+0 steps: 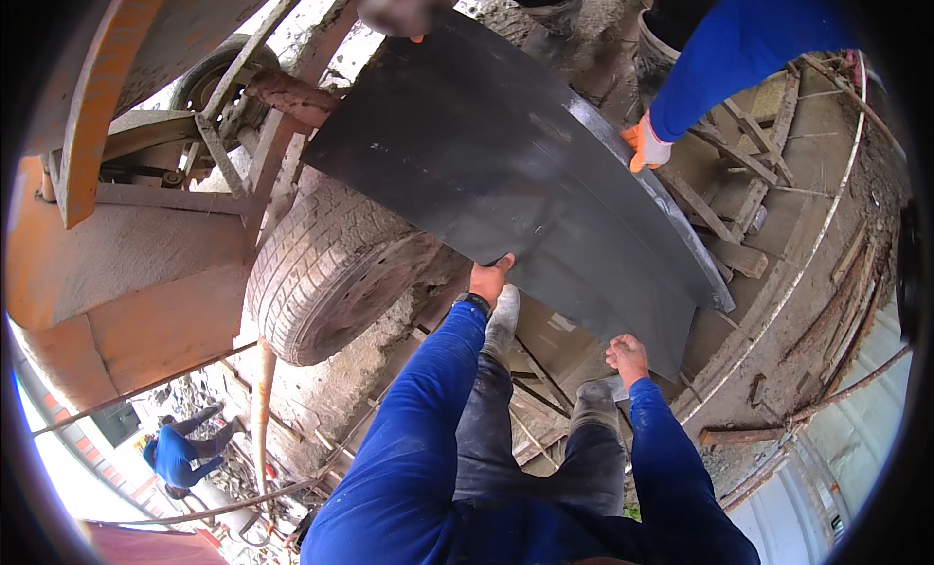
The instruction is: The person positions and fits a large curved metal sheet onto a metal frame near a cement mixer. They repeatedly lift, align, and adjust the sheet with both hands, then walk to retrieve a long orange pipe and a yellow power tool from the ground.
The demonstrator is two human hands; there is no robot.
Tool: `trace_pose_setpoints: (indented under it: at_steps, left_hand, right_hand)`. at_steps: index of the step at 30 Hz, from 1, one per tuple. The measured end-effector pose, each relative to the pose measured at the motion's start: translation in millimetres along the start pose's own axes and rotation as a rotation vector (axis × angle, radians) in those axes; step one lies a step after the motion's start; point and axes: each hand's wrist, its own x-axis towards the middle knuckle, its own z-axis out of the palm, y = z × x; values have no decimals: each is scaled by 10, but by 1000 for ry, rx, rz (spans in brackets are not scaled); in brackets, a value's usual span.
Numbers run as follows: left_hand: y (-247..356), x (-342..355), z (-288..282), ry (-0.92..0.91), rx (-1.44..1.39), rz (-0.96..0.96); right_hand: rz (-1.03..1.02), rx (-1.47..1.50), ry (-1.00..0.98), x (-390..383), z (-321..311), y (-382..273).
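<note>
A large dark grey sheet panel (pixel 467 147) with a pale, bent right edge slants across the middle of the head view. My left hand (pixel 490 281), with a dark band at its wrist, is closed on the panel's near edge, thumb on top. My right hand (pixel 626 358) is by the near edge farther right. Its fingers are curled, and what they hold, if anything, is hidden. A co-worker's hand in an orange and white glove (pixel 647 145) grips the panel's right edge. Another hand (pixel 418 16), partly blurred, is at the far left corner.
An orange machine (pixel 146 264) with a muddy tyre (pixel 331 264) stands left of the panel. Wooden pieces (pixel 749 137) and thin rods lie to the right. A bucket (pixel 660 45) is at the far side. Another person (pixel 180 453) bends over at the lower left.
</note>
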Motion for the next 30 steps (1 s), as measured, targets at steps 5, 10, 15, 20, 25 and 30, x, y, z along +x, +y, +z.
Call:
trace_pose_setpoints:
  at_steps: [5,10,15,20,25,30]
  left_hand:
    - [21,21,-18,-5,23,-39]
    - [11,11,-57,-12,26,51]
    - [123,-158,100,-88,73,259]
    - [333,-437,87,-126,84,371]
    - [478,-612,130,-99,132,448]
    - [639,-967,272,-99,56,437]
  right_hand:
    - [10,-14,1,7,27,-4]
    - [2,2,-18,5,67,-35]
    - [-377,-369,107,123,-8,-35]
    - [-445,-489,153,-104,186,-688]
    - [-760,-620,21,-467,366,-1047]
    - [-774,-502,109,-759,372,-859]
